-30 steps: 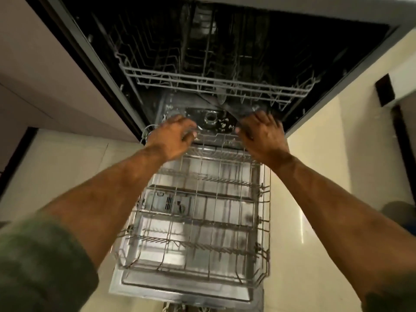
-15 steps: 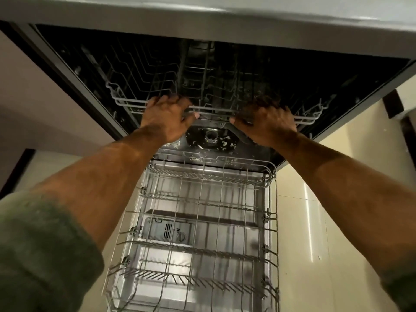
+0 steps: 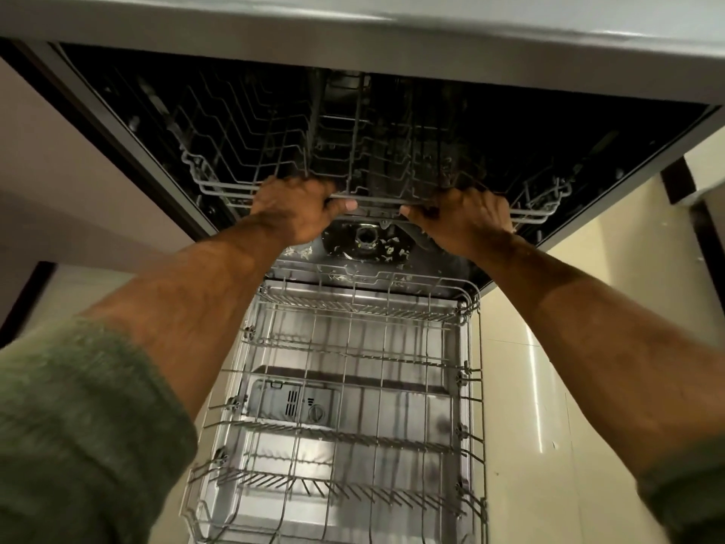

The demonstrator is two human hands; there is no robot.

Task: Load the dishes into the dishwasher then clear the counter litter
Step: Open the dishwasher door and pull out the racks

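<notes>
Nearest, the grey wire lower rack (image 3: 345,406) sits out over the steel dishwasher door (image 3: 274,457) — beyond it, left hand (image 3: 292,208) and right hand (image 3: 463,221) both grip the grey wire upper rack (image 3: 376,200) front rail, inside the dark tub.

The lower rack (image 3: 345,406) lies pulled out over the open door toward 6 o'clock, its upright tines blocking a low reach from that side. At 12 o'clock the upper rack (image 3: 372,159) fills the tub's upper space. Between the two racks an open gap leads to the sump (image 3: 367,239). The counter (image 3: 353,45) edge overhangs at 12 o'clock.
</notes>
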